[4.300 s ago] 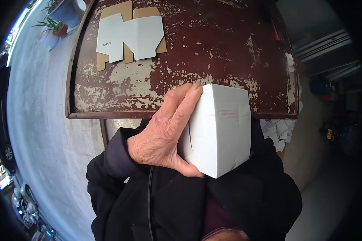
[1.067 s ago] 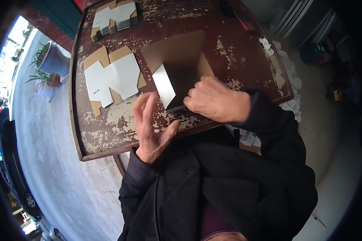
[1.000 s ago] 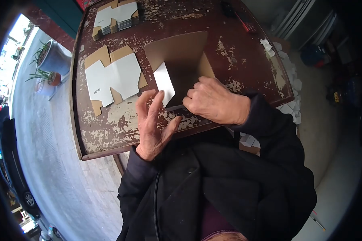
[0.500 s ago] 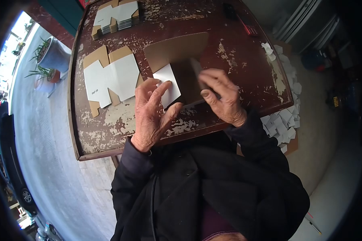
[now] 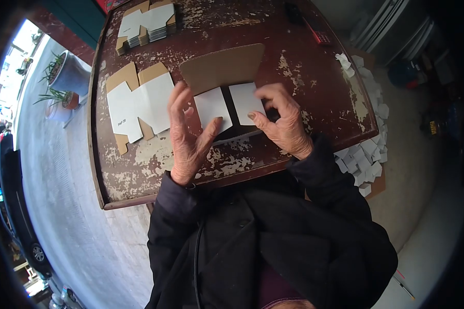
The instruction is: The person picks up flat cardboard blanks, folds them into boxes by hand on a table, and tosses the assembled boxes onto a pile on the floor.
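A small cardboard box [image 5: 224, 67] stands on the worn red table [image 5: 134, 180], its brown lid raised at the back. Two white side flaps lie folded inward over the opening, with a dark gap between them. My left hand [image 5: 189, 135] is at the box's left side, fingers apart, its thumb on the left flap [image 5: 211, 109]. At the right side is my right hand [image 5: 284, 121], fingers spread and curved, thumb touching the right flap [image 5: 245, 100]. Left of the box lies a flat cardboard blank [image 5: 139, 105].
A stack of flat blanks [image 5: 148, 23] sits at the table's back left. A red device [image 5: 320, 37] lies at the back right. Many folded white pieces [image 5: 363, 159] are heaped beside the table's right edge. Potted plants [image 5: 67, 77] stand on the floor at left.
The box seen in my left hand at first is gone from view. Another box stands open on the table. Its right flap has folded inward, and my right hand has opened beside it.
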Motion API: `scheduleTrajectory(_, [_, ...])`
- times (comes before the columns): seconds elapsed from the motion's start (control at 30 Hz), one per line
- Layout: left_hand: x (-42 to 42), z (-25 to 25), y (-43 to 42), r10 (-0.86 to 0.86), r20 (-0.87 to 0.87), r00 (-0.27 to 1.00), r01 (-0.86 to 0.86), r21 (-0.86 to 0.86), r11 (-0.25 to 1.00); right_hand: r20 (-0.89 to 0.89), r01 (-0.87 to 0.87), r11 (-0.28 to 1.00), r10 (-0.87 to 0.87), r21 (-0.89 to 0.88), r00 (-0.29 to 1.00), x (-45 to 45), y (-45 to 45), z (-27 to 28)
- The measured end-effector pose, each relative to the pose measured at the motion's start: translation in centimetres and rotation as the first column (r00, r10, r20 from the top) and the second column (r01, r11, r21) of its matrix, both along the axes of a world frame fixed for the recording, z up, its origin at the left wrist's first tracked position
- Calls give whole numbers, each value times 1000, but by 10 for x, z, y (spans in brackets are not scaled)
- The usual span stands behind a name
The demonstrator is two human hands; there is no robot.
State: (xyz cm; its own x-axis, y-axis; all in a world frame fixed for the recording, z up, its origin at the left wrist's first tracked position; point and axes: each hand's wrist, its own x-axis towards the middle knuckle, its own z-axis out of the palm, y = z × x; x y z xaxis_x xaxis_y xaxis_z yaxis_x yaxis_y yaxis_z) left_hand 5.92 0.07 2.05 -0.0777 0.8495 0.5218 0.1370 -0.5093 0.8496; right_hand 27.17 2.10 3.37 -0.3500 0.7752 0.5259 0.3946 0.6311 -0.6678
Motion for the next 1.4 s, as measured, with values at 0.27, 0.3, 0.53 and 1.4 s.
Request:
scheduleTrajectory(0.27, [-2,-1,0,-148,200,968,170,-100,980,-280,76,984,-119,-159,953,-13,-4,7])
scheduleTrajectory(0.3, [-4,-3,1,-160,209,965,188,-121,975,-253,70,990,-100,-126,962,-11,-3,6])
scheduleTrajectory(0.53, [-20,-4,6,-202,-183,962,197,-46,979,95,-78,997,75,28,993,22,4,1])
scheduleTrajectory(1.4, [-23,-3,0,-238,-410,880,231,-68,971,130,-161,986,166,-49,977,20,-6,1])
